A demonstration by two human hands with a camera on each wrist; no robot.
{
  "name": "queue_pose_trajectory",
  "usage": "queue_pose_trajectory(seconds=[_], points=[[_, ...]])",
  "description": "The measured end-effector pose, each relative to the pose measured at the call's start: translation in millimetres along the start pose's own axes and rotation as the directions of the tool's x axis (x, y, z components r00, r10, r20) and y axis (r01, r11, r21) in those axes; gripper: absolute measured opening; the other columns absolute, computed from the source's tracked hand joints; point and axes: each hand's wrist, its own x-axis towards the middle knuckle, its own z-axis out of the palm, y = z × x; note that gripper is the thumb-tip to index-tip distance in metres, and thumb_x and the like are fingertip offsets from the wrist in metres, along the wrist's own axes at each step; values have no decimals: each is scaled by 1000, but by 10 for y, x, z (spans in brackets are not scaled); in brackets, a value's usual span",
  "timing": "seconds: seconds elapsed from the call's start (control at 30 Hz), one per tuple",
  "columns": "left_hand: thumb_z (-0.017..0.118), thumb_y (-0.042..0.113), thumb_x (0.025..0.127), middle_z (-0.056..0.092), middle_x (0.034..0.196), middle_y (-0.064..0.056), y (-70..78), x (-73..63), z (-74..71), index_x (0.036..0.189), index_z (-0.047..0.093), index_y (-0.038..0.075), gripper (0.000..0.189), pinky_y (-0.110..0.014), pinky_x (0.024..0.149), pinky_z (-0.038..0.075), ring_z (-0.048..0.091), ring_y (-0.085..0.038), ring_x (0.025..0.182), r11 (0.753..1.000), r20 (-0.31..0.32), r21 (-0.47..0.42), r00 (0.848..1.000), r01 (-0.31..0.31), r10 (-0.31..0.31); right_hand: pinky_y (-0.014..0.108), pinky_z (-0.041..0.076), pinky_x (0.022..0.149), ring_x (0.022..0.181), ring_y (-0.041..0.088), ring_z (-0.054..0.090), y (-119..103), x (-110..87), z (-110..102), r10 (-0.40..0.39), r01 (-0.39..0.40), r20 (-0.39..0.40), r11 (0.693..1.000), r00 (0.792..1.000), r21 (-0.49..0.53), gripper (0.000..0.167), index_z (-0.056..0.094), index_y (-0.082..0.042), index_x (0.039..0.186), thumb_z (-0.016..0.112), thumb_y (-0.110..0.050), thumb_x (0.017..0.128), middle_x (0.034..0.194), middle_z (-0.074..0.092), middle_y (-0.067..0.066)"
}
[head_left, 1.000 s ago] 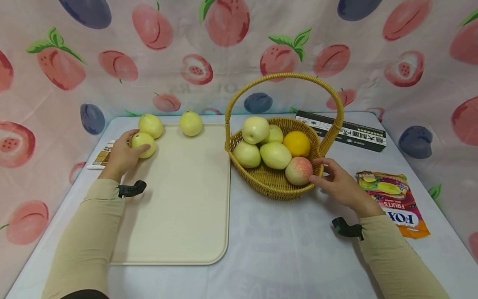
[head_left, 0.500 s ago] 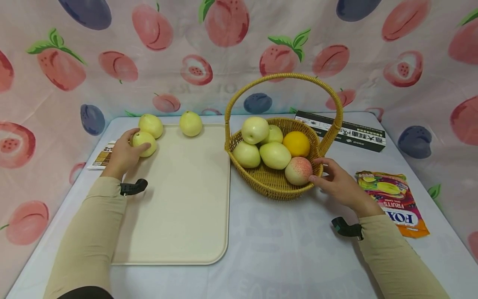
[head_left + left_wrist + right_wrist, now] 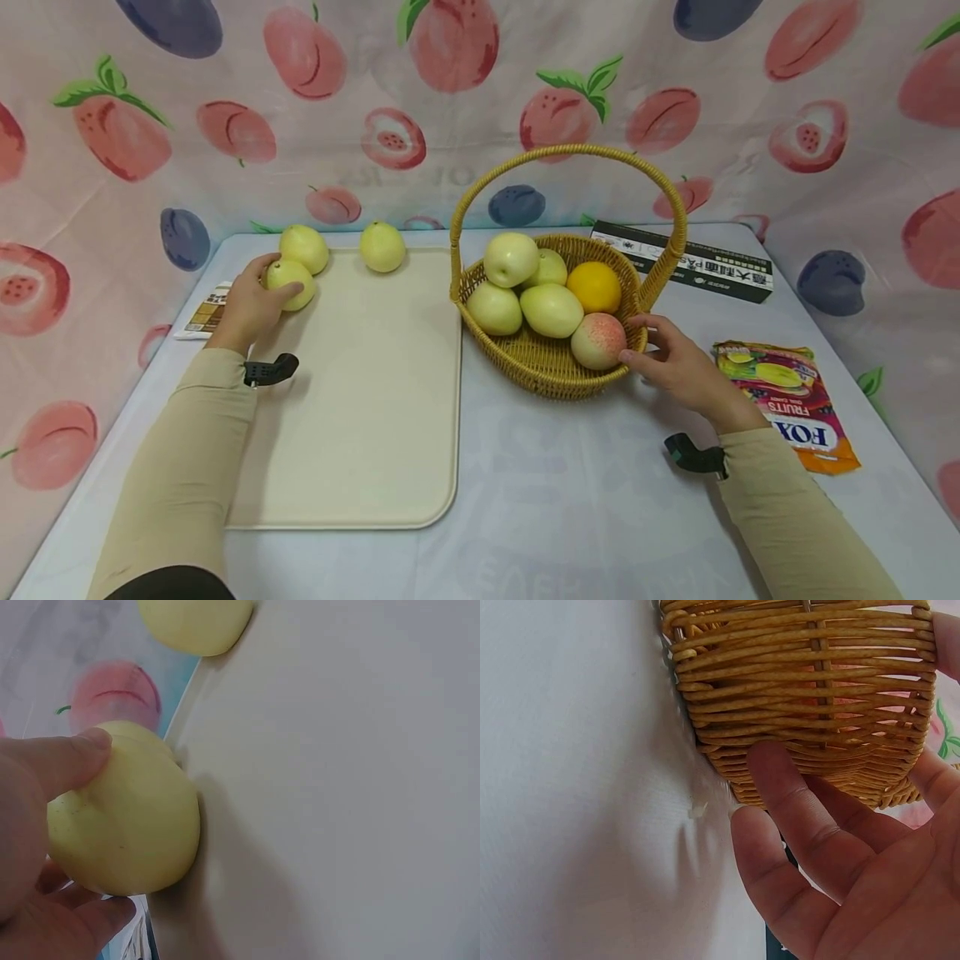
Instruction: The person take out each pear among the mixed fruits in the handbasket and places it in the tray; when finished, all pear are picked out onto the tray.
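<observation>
My left hand grips a pale yellow pear at the tray's far left edge. In the left wrist view, thumb and fingers lie on opposite sides of that pear. A second pear sits just behind, seemingly against it; a third pear rests on the tray's back edge. On the right, my right hand holds the rim of a wicker basket, its fingers against the outer weave. Inside are several pale green fruits, an orange and a peach.
A beige tray covers the table's left half. Left of it lies a small packet, partly behind the left hand. Behind the basket is a long black box; a candy bag lies beside the right forearm. The tall basket handle arches up.
My left hand and the pear it grips have shifted very slightly away from me, towards the pear behind. The right hand and the basket stay where they were.
</observation>
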Motion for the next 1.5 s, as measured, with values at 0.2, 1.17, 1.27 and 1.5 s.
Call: queue_pose_trajectory(seconds=[0.2,1.17,1.27,1.5], points=[[63,35,99,20,162,-21,-5,5,-2,161,19,10,80,-59,115,22,21,-42,145,1000,-8,-10,1000,-5,5,36,49,83,113,38,54,-6,0,5,2,-2,0,1000,1000,0,67,31,-9,151,62,-40,100,151,34,26],[75,25,92,36,154,-20,693,-706,138,153,37,3,75,-57,109,35,34,-41,139,957,81,2,953,-292,290,38,50,86,117,40,52,-17,-7,4,28,-29,11,1000,1000,5,71,29,-9,153,62,-42,100,153,31,25],[76,23,91,38,153,-19,761,-765,212,152,39,3,74,-57,108,36,35,-41,138,946,108,-1,940,-325,323,38,50,86,117,40,52,-20,-9,6,26,-26,12,1000,1000,8,71,29,-9,153,62,-41,100,152,31,25],[78,18,89,45,148,-19,924,-898,396,147,45,1,69,-59,105,39,37,-41,137,904,167,-20,890,-426,423,37,50,84,115,39,52,-12,-2,10,25,-25,7,1000,1000,2,70,29,-10,153,62,-42,100,152,32,25]])
